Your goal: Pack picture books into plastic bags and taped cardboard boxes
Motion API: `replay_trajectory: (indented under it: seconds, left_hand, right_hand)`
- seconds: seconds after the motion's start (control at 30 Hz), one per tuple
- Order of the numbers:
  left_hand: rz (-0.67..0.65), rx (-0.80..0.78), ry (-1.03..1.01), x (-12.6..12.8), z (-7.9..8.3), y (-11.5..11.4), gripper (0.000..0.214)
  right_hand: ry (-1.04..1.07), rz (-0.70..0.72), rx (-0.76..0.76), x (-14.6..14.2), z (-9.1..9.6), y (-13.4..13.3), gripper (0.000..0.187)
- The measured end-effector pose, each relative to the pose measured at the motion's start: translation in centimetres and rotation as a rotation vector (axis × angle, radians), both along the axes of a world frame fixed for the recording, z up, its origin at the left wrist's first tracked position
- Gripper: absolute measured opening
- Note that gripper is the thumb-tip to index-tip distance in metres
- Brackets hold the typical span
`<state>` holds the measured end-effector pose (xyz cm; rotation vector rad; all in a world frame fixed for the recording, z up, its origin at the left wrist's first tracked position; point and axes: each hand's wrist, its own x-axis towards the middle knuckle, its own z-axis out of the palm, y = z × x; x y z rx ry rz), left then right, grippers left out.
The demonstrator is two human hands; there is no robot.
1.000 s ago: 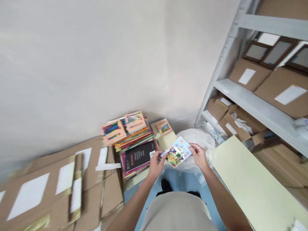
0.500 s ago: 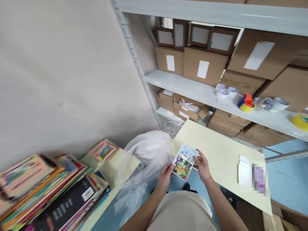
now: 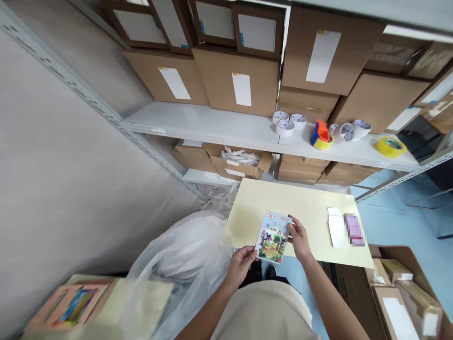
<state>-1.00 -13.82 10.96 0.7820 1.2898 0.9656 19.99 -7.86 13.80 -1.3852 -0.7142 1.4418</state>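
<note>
I held both arms out in front, bare and leaning in toward each other. My left arm (image 3: pixel 210 307) slanted up to the right, and my right arm (image 3: pixel 331 293) slanted up to the left. My left hand (image 3: pixel 242 264) was lower, its thumb and fingers pinched. My right hand (image 3: pixel 300 240) was a bit higher, pinching too, its fingers bent. The hands were near, not touching.

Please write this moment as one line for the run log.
left hand: holds cartoon-covered booklet, left edge; right hand: holds its right edge; picture side: visible; nearby: pale yellow table, translucent plastic
</note>
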Motion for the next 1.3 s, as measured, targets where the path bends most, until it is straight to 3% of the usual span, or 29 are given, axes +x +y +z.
replay_trajectory:
  seconds: [0.23,0.57,0.73,0.93,1.1,1.23,1.3]
  left_hand:
    - [-0.077,-0.091,-0.151,-0.6,-0.7,2.5,0.05]
    - [-0.102,-0.162,-0.344,0.6,1.2,5.5,0.05]
    - [-0.17,-0.153,-0.413,1.6,2.2,6.2,0.046]
    - [-0.309,-0.206,-0.419,2.2,2.9,6.7,0.034]
    - [-0.211,-0.215,-0.356,1.9,2.7,7.1,0.04]
    - [-0.074,-0.174,-0.486,0.1,2.6,7.4,0.053]
    - [-0.065,-0.103,-0.434,-0.7,2.7,7.5,0.059]
  right_hand:
    - [-0.1,-0.059,0.04,0.4,1.5,2.2,0.056]
    - [0.025,0.056,0.156,2.0,3.2,4.4,0.047]
    - [0.052,0.117,0.265,2.5,3.5,6.2,0.031]
    - [0.19,0.335,0.248,1.9,3.0,7.1,0.059]
    - [0.297,0.286,0.156,1.7,2.4,7.0,0.041]
    - [0.232,0.261,0.132,2.6,2.7,6.8,0.043]
    - [0.17,0.249,0.128,2.8,2.9,6.6,0.044]
